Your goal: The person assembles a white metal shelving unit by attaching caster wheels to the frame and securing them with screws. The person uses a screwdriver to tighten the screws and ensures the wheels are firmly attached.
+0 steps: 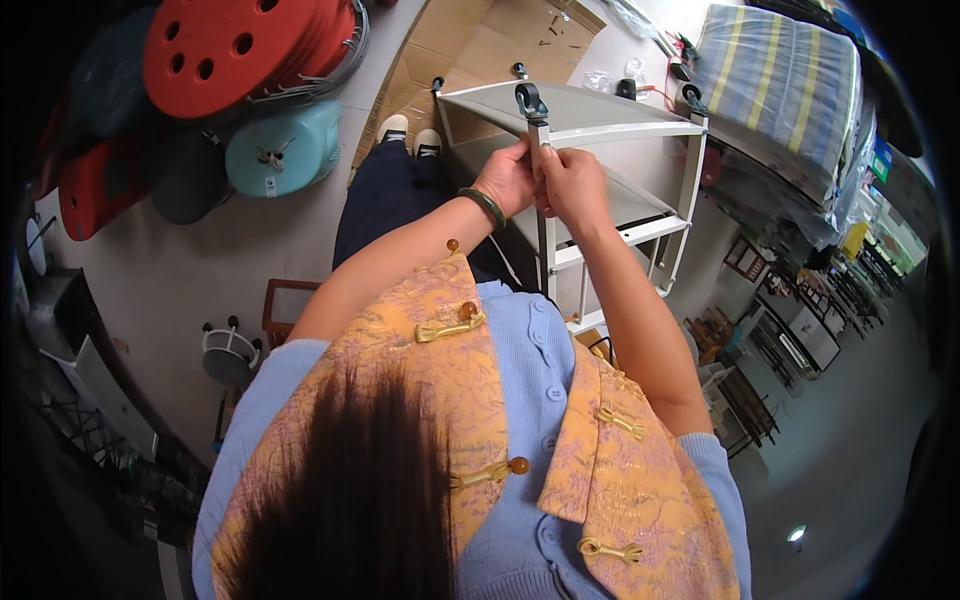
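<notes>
At far left on the floor lie stacked red stools [235, 45] and a pale blue stool [283, 147], well apart from my work. Nearer the middle, my left hand [507, 178], a dark bangle [484, 205] on its wrist, wraps its grip around the white post [543, 225] of the overturned white rack [600, 130], just below a black caster [530, 101]. My right hand [571, 183] pinches the same post, touching the left. Further right sits a striped bundle [775, 75].
</notes>
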A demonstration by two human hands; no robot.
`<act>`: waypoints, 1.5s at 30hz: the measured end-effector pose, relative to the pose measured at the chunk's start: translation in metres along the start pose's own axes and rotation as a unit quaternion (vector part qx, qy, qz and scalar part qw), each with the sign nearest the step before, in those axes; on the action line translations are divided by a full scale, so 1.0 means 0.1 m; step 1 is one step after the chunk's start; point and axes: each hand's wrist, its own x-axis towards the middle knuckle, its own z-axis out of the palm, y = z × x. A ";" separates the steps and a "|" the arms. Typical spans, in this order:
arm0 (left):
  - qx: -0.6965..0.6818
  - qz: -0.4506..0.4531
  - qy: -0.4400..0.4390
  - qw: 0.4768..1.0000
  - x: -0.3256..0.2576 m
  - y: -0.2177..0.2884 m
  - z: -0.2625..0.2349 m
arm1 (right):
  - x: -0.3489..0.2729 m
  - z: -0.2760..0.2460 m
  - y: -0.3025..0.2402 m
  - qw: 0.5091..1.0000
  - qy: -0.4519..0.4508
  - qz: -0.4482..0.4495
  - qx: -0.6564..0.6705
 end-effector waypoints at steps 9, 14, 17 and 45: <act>0.069 -0.018 0.028 0.997 -0.10 0.13 0.15 | -0.06 0.10 -0.07 0.928 -0.047 0.143 0.342; 0.237 0.068 0.139 0.959 -0.16 0.11 0.16 | -0.27 -0.13 -0.04 0.930 0.118 -0.060 0.343; 0.431 0.189 0.183 0.863 -0.21 0.04 0.07 | -0.23 -0.27 0.33 0.951 0.156 -0.035 0.264; 0.633 0.236 0.147 0.723 -0.22 0.06 0.26 | 0.05 -0.01 0.54 0.871 0.285 -0.375 -0.142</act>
